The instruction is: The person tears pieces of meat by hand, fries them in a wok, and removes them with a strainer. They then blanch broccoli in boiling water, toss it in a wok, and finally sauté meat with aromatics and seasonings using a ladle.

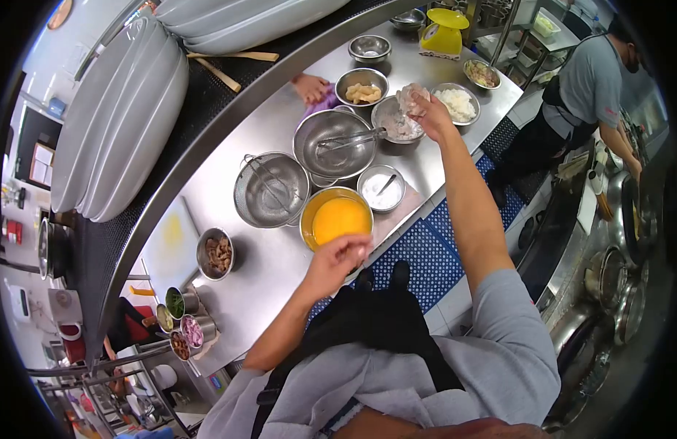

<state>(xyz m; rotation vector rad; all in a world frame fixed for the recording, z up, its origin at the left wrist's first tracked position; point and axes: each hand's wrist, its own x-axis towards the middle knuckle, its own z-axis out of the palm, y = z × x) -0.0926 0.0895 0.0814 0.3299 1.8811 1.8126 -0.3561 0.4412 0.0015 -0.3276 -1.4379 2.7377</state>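
Note:
My right hand (432,117) grips a pale, pinkish raw piece of meat (413,99) above a metal bowl (388,126) with similar pale contents. My left hand (331,267) hovers at the near rim of a metal pot of yellow liquid (341,219), looking like beaten egg. Its fingers are loosely bent, with nothing visible in them. Between my hands stands a small bowl of white powder (375,192) with a spoon in it. A large metal bowl (335,162) holds a whisk (353,139). Left of it is a wire-mesh strainer (269,201).
Another person's hand (310,89) rests by a purple cloth (320,104) across the counter. Bowls of yellowish pieces (362,93), white food (459,106) and brown meat (218,254) stand around. A shelf edge (228,110) overhangs the left. A co-worker (583,88) stands at the stove.

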